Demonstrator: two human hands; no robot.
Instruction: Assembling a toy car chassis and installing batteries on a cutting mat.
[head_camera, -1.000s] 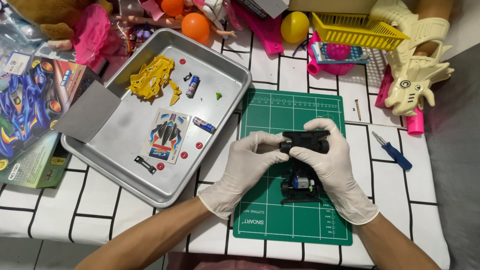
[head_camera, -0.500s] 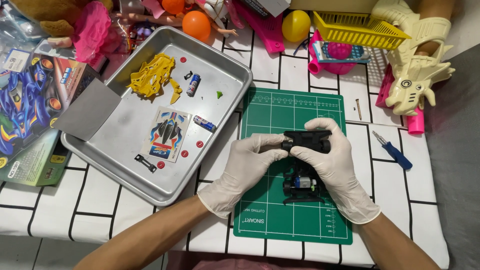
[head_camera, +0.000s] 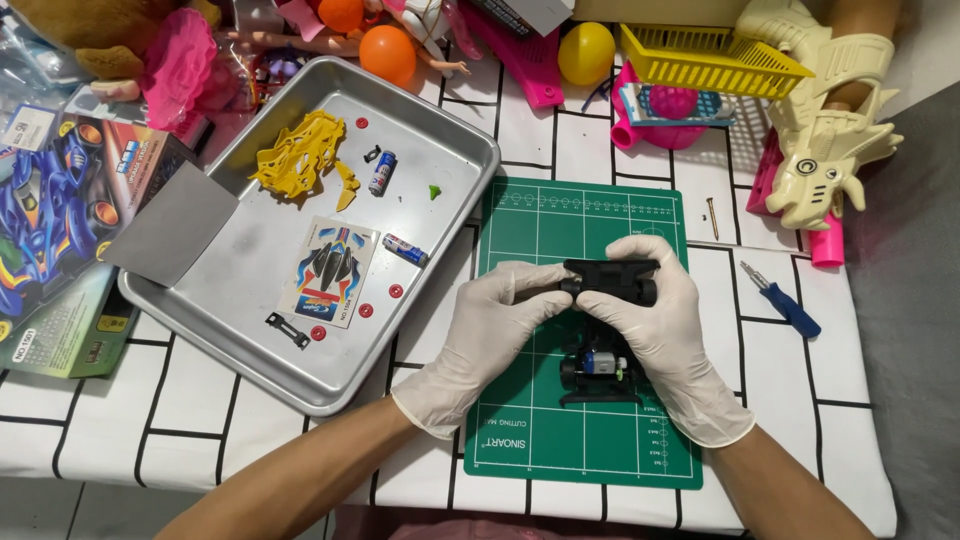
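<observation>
Holding the small black toy car (head_camera: 608, 330) over the green mat (head_camera: 530, 420), both gloved hands, left hand (head_camera: 490, 335) and right hand (head_camera: 655, 320), close their fingers on its 12 o'clock end; it looks light, stiff and fragile, best gripped by the sides.

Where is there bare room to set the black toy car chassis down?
Free: the green cutting mat above both hands, and white tabletop between the mat and the blue screwdriver. The metal tray has bare floor near its front corner. The far edge is crowded with toys and the yellow basket.
</observation>
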